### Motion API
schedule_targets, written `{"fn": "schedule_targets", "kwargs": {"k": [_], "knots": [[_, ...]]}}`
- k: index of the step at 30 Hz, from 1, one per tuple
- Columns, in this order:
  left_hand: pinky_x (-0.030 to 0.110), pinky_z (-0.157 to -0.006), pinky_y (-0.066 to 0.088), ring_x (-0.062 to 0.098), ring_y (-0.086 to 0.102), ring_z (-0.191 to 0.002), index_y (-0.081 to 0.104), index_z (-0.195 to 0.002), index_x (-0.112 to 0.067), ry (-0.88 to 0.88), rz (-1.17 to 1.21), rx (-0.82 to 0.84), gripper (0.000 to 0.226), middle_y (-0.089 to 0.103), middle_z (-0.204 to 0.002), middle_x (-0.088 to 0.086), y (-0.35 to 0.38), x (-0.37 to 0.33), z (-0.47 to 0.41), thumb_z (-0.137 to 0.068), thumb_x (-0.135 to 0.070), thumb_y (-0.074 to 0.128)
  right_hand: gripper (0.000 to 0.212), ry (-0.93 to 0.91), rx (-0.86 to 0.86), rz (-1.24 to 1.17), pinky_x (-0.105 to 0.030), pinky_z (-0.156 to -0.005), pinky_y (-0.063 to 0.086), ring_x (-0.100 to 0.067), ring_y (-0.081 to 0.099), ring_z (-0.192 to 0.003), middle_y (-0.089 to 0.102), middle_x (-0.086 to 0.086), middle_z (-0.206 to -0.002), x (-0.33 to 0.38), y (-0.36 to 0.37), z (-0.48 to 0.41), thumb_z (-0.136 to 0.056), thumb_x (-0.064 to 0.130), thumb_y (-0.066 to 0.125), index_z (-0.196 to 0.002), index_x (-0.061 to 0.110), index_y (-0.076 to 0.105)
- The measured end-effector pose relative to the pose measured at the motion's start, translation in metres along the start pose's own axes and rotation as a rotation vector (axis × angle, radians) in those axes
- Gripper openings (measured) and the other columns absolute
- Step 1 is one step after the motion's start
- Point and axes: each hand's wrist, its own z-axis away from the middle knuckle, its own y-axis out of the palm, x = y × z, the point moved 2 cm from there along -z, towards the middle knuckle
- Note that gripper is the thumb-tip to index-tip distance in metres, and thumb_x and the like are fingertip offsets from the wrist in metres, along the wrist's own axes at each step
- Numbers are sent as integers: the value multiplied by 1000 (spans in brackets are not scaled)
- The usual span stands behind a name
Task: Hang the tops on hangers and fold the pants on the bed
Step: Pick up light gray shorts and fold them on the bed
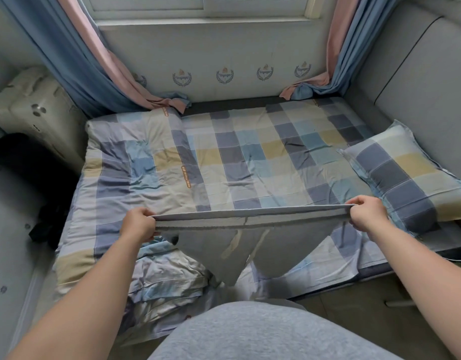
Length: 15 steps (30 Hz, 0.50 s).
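While we look down from the head, our left grip (138, 224) and right grip (365, 216) each clench one waistband end of the grey pants (211, 252) | held taut above the near edge of the bed (250, 157), legs hanging | likely squaring them for folding

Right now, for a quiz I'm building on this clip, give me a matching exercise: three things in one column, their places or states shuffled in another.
Things:
1. grey pants
2. pillow
3. curtains

Places or states:
A. lying on the right side of the bed
B. ends bunched at the bed's far edge
C. held stretched by the waistband between the left hand and right hand

Pairs: 1-C, 2-A, 3-B.
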Motion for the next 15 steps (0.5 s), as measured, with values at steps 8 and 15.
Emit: {"fn": "schedule_targets", "kwargs": {"k": [8, 15], "knots": [[16, -38, 47, 14, 47, -59, 50, -84, -4, -471, 781, 331, 21, 49, -73, 10, 4, 0, 3, -96, 4, 35, 25, 627, 422, -653, -15, -30, 39, -12, 51, -40, 48, -6, -68, -1, 14, 9, -101, 11, 38, -80, 10, 51], [14, -38, 39, 9, 33, -33, 43, -69, -13, -580, 1084, 477, 18, 36, -53, -2, 7, -1, -3, -85, -6, 39, 45, 633, 631, -1108, -40, -70, 62, -20, 68, -58, 61, -14, -73, 12, 4, 18, -61, -8, 82, -99, -5, 59]]}}
